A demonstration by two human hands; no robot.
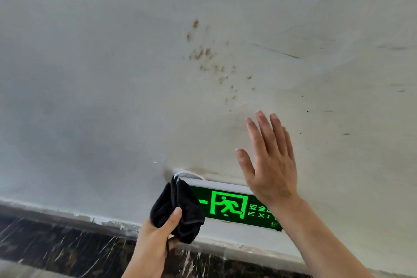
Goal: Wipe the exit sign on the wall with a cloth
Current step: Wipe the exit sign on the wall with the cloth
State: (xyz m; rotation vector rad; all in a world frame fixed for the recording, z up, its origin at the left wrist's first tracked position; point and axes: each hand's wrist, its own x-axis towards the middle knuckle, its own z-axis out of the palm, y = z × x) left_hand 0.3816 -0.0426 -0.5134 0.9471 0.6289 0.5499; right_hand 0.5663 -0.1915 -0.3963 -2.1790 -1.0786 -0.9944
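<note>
A lit green exit sign (228,206) with a running figure and white frame is mounted low on the white wall (112,97). My left hand (155,235) grips a bunched black cloth (180,207), which covers the sign's left end. My right hand (270,165) is flat against the wall with fingers spread, above the sign's right part, and its wrist hides that end of the sign.
Brown stains (207,58) and scuff marks dot the wall above the sign. A dark marble skirting (56,246) runs along the wall's base below it. A thin white cable (187,174) loops at the sign's top left corner.
</note>
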